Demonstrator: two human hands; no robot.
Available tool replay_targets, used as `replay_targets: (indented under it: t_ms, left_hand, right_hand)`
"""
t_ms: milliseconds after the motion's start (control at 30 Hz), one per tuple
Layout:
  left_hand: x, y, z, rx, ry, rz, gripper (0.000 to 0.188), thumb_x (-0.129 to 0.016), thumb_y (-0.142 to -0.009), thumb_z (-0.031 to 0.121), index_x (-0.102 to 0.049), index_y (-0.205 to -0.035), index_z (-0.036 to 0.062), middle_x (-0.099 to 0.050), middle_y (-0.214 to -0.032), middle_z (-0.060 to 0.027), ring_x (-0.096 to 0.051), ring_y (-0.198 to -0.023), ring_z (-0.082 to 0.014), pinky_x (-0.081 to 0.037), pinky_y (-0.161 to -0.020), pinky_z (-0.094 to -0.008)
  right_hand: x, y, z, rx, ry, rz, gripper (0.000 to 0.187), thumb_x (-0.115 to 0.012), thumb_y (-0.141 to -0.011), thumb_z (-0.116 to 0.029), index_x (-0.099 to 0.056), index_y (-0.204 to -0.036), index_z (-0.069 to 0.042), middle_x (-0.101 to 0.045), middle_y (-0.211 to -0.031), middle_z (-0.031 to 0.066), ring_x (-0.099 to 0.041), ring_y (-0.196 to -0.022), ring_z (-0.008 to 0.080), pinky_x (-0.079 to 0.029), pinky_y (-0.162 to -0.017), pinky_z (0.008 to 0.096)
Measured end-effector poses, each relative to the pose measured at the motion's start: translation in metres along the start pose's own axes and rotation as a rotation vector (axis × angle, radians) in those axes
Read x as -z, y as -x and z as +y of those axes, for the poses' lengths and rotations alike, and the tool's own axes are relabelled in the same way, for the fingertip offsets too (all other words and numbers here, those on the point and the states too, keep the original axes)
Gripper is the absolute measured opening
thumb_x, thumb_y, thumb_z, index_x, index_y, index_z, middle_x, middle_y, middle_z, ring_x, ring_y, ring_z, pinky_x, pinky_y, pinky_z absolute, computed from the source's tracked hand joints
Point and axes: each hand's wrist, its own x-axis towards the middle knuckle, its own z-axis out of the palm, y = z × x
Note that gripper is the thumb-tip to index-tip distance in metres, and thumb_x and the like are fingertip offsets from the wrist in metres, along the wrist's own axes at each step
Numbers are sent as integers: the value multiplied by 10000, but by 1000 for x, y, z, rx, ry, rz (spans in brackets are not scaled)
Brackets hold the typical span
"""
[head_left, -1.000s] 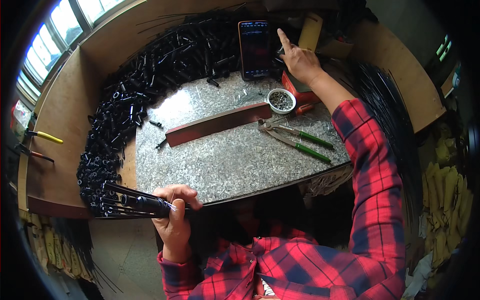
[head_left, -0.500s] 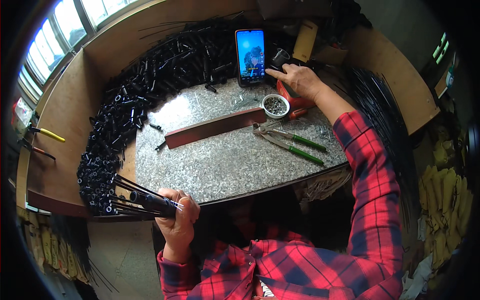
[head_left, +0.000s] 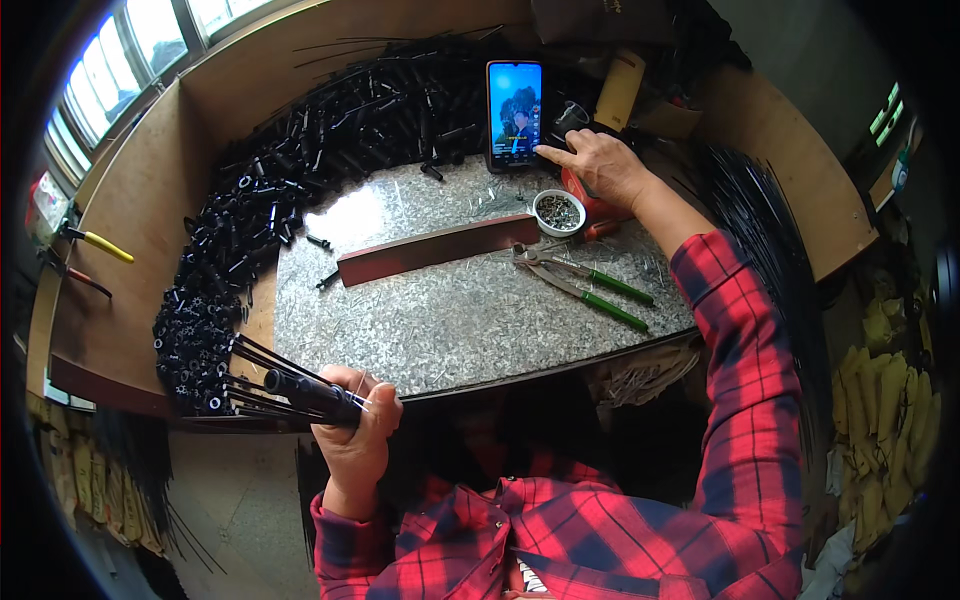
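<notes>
My left hand [head_left: 358, 430] is closed around a black plastic tube with umbrella ribs [head_left: 290, 392], held off the front left edge of the worktop; the thin black ribs fan out to the left. A fine wire-like strand shows by the thumb. My right hand [head_left: 605, 165] reaches far across with its index finger stretched out and the others loosely bent, holding nothing. Its fingertip is at the lower right edge of an upright smartphone [head_left: 515, 115] with a lit screen; whether it touches the glass I cannot tell. Beneath that hand lies a red object [head_left: 590, 200], partly covered.
Green-handled pliers [head_left: 590, 285], a white cup of small metal bits [head_left: 558, 213] and a dark red metal bar [head_left: 435, 248] lie on the speckled worktop [head_left: 440, 340]. Black tubular parts [head_left: 330, 130] heap along the back and left. Long black rods [head_left: 750, 210] stand at the right.
The view has shifted slightly, so the phone and worktop sit a little differently in the picture. My right fingertip is now closer to the phone's lower edge. The left hand keeps its hold.
</notes>
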Motion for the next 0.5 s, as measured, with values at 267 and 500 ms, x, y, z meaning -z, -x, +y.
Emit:
replay_targets:
  t_ms: [267, 500]
  left_hand:
    - [13, 4, -2, -6, 183, 60, 189, -559, -911, 9, -386, -888, 82, -389, -647, 15, -377, -501, -60, -341, -444, -226]
    - [7, 10, 7, 25, 150, 113, 118, -532, -939, 56, -418, -927, 82, -425, -695, -9, -386, -501, -79, -340, -463, -236]
  right_hand:
    - [50, 31, -63, -139, -298, 65, 275, -598, -829, -119, -559, -1088, -35, -585, -862, 123, -603, -794, 281, -512, -681, 373]
    - [88, 90, -128, -309, -445, -215, 359, -643, -840, -334, -522, -961, -18, -552, -955, 163, -576, -878, 332, -486, -759, 411]
